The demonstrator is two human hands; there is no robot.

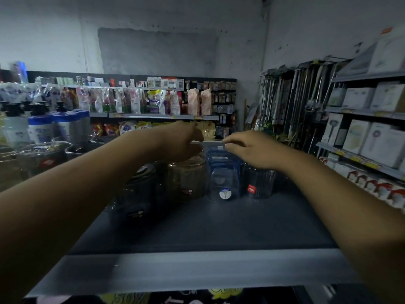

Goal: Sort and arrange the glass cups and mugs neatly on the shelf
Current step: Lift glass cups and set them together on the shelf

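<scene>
Okay, both arms are reaching to the back of the shelf (219,227), and the view is dim and a bit blurred. The left hand (186,142) is hanging over the top of the amber cup (187,181) with its fingers curving down behind it, hidden, so I cannot tell if it is gripping the rim or only hovering. The right hand (252,150) is sitting above the rear of the blue cups (222,178), fingertips bunched close together; I cannot tell whether they are pinching a rim.

The blue cups are standing in a front-to-back row at mid shelf. The amber cup is just beside them on the left, and a dark ribbed cup (259,185) with a red label is just beside them on the right, under the right wrist. A dark glass (138,194) is standing nearer the front on the left.

Risks, my read: everything is glass and packed side to side, so any sideways pull is likely knocking a neighbour. The right wrist is passing low over the ribbed cup, so dragging back could be tipping it. Lifting from the back of the blue row without going straight up is risking a clink against the ones in front.

Room: open deck is showing between the cups and the grey front lip (197,268), so pulling cups forward looks safest, though that lip is the drop edge. Clear pots (41,154) are crowding the left; some free deck is showing right of the ribbed cup
</scene>
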